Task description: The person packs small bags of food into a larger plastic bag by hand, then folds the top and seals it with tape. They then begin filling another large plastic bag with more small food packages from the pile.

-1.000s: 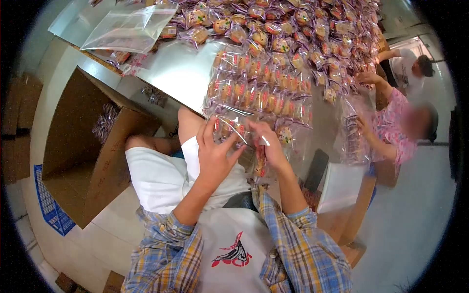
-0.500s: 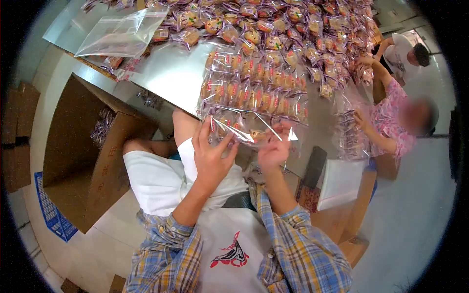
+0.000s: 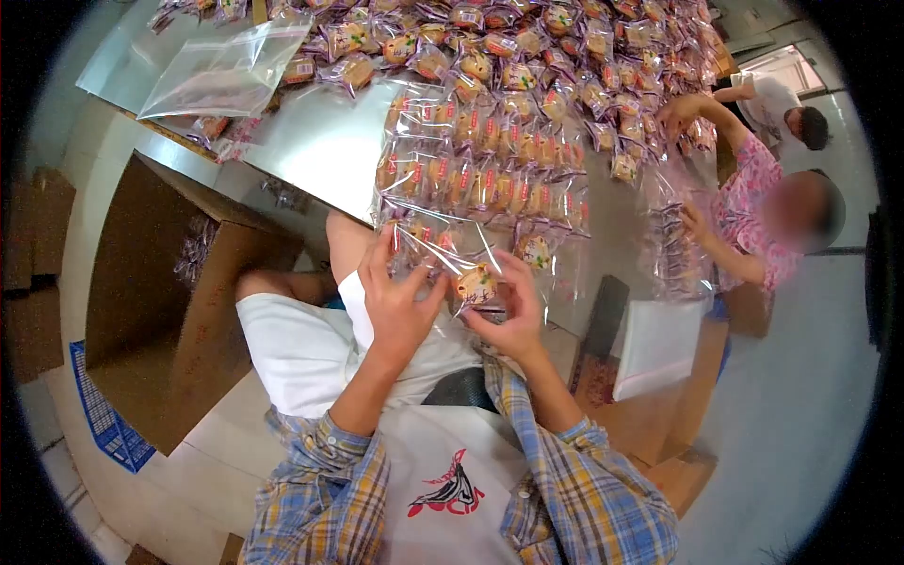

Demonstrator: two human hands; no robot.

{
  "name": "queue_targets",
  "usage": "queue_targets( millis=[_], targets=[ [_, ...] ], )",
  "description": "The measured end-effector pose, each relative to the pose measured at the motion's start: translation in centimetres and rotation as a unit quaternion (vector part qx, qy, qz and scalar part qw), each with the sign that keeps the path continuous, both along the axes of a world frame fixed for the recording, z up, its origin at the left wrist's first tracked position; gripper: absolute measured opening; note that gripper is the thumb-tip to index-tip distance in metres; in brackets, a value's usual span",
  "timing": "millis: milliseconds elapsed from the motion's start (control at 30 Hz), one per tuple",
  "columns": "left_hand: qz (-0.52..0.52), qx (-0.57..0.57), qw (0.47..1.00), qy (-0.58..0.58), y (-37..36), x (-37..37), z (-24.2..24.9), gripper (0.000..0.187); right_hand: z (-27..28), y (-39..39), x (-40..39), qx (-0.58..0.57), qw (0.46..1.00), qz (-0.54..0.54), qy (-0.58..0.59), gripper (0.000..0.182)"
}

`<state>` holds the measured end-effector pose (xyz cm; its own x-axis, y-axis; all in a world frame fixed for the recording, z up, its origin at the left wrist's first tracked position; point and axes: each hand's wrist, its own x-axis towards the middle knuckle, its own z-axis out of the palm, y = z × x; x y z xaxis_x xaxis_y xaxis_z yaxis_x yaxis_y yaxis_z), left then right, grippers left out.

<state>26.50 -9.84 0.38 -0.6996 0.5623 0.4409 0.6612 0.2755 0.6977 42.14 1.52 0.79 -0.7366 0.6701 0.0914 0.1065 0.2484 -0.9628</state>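
A clear plastic bag (image 3: pixel 400 162) lies at the table's edge, with rows of individually wrapped pastries (image 3: pixel 485 186) inside it. At the bag's near end, my left hand (image 3: pixel 400 306) has its fingers and thumb around the film and a few wrapped pastries. My right hand (image 3: pixel 516 306) grips one wrapped pastry (image 3: pixel 476 284) between thumb and fingers, its printed face turned up. Just beyond these fingers, another wrapped pastry (image 3: pixel 534 250) lies face up at the bag's near end. Shiny film hides some of the left fingertips.
A large heap of wrapped pastries (image 3: pixel 527 47) covers the table's far side. An empty clear bag (image 3: pixel 221 71) lies at left, above an open cardboard box (image 3: pixel 160 311). At right, a co-worker in a pink patterned top (image 3: pixel 753 188) handles another filled bag (image 3: pixel 673 235), near stacked flat bags (image 3: pixel 659 348).
My right hand has closed on a wrapped pastry, which now shows face up beside my left hand. Another pastry has come into view behind it. My left hand has stayed at the bag.
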Motion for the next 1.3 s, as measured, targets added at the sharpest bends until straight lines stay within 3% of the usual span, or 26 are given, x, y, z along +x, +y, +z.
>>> queue_targets(
  millis=[133, 233, 300, 367, 400, 533, 633, 700, 767, 800, 933, 1033, 1167, 1200, 1300],
  targets=[
    [0.002, -0.001, 1.0, 0.008, 0.1, 0.1, 0.3, 0.029, 2.1, 0.9, -0.2, 0.23, 0.972, -0.016, -0.048, 0.057],
    [0.004, 0.007, 1.0, 0.002, 0.1, 0.2, -0.1, 0.03, 2.4, 1.5, 0.6, 0.167, 0.985, -0.027, -0.043, 0.05],
    [0.004, -0.003, 1.0, 0.003, 0.1, 0.1, 0.0, 0.03, 1.8, 1.6, 0.8, 0.012, 0.999, -0.044, 0.022, 0.056],
    [0.007, -0.005, 1.0, 0.003, 0.1, 0.2, 0.1, 0.03, 1.5, 2.0, 0.6, -0.189, 0.974, -0.046, 0.111, 0.06],
    [0.009, -0.003, 1.0, 0.003, 0.1, 0.3, 0.1, 0.03, 1.0, 2.3, 1.0, -0.218, 0.973, -0.035, 0.071, 0.059],
    [0.015, 0.011, 1.0, 0.004, 0.4, 0.5, 0.1, 0.029, 0.1, 0.2, -2.0, -0.329, 0.901, -0.196, 0.203, 0.036],
    [0.013, 0.02, 1.0, -0.003, 0.5, 0.5, -0.1, 0.029, -2.2, 0.2, -3.9, -0.091, 0.958, -0.25, 0.108, 0.035],
    [0.017, 0.005, 1.0, -0.011, 0.6, 0.7, 0.2, 0.029, -1.1, -0.1, -5.1, -0.019, 0.977, -0.175, 0.119, 0.055],
    [0.018, 0.0, 1.0, -0.01, 0.7, 0.7, 0.2, 0.028, 0.2, 0.0, -5.4, 0.136, 0.986, -0.086, 0.044, 0.067],
    [0.016, 0.003, 1.0, -0.006, 0.9, 0.8, -0.1, 0.028, -0.3, 0.3, -5.0, 0.175, 0.98, -0.093, 0.006, 0.08],
    [0.018, 0.027, 0.999, -0.007, 2.6, 1.1, -0.4, 0.027, -0.6, 1.3, -2.8, 0.104, 0.98, -0.171, -0.014, 0.072],
    [0.047, 0.042, 0.998, 0.012, 4.2, 1.2, -0.6, 0.025, 0.6, 1.7, -2.1, -0.096, 0.979, -0.157, 0.092, 0.072],
    [0.05, 0.041, 0.998, 0.022, 6.0, 1.2, -1.3, 0.021, 0.3, 2.6, -0.2, 0.042, 0.986, -0.151, 0.055, 0.062],
    [0.048, 0.037, 0.998, 0.024, 6.5, 1.2, -1.3, 0.021, 0.2, 2.8, 0.0, 0.025, 0.986, -0.155, 0.053, 0.049],
    [0.021, 0.012, 1.0, 0.002, 7.1, 2.0, -0.3, 0.025, 0.4, 3.9, 1.4, 0.205, 0.966, -0.142, -0.063, 0.04]
  ],
)
